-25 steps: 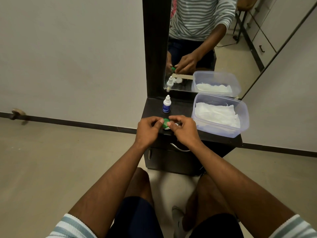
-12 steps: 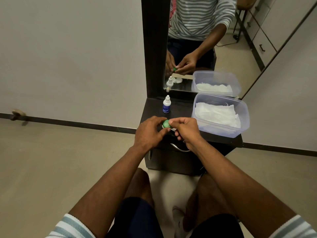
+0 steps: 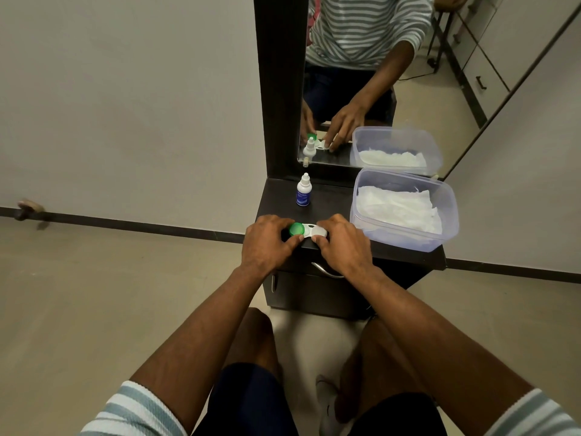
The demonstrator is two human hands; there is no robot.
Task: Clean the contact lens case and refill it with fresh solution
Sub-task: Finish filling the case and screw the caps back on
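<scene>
**Both hands on the lens case, front edge of the dresser**

The contact lens case (image 3: pixel 308 231) sits flat at the front edge of the dark dresser top (image 3: pixel 333 196). The left hand (image 3: pixel 267 243) pinches the green cap (image 3: pixel 296 229); the right hand (image 3: pixel 344 243) curls over the white cap (image 3: pixel 320 231), half hiding it. The dropper bottle (image 3: pixel 303 194) stands behind, blue label too blurry to read. Tissues fill the plastic tub (image 3: pixel 404 209) to the right.
</scene>
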